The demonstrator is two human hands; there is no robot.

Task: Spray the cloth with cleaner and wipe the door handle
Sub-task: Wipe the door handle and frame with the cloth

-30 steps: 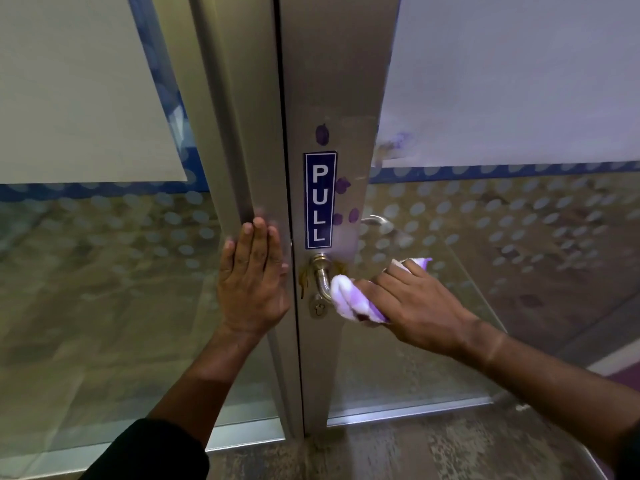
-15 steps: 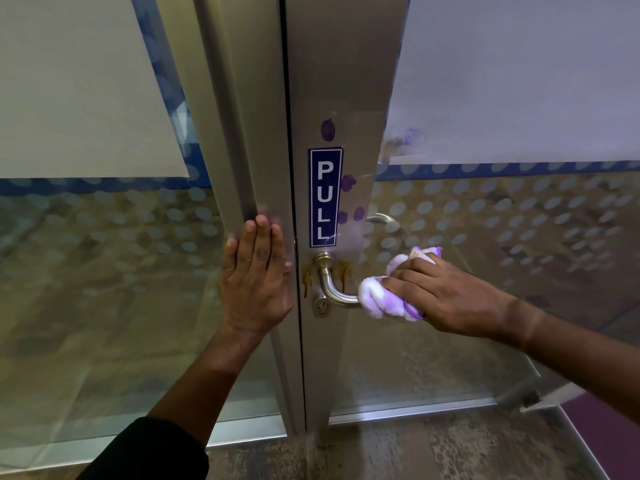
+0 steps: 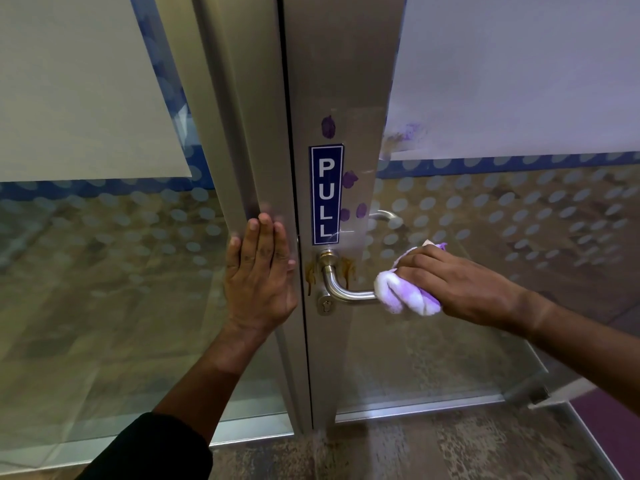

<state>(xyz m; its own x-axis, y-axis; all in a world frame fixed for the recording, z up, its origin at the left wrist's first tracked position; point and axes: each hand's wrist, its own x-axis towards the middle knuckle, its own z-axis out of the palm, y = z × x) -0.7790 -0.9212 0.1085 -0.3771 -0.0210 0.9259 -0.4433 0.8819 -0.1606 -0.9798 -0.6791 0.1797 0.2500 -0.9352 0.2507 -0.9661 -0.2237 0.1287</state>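
Right grip (image 3: 460, 285): cloth (image 3: 401, 294) around handle (image 3: 349, 294)

head: single wide-angle view | worn at head height, facing forward and down | close to door frame (image 3: 346, 98) | floor (image 3: 450, 452) at bottom edge
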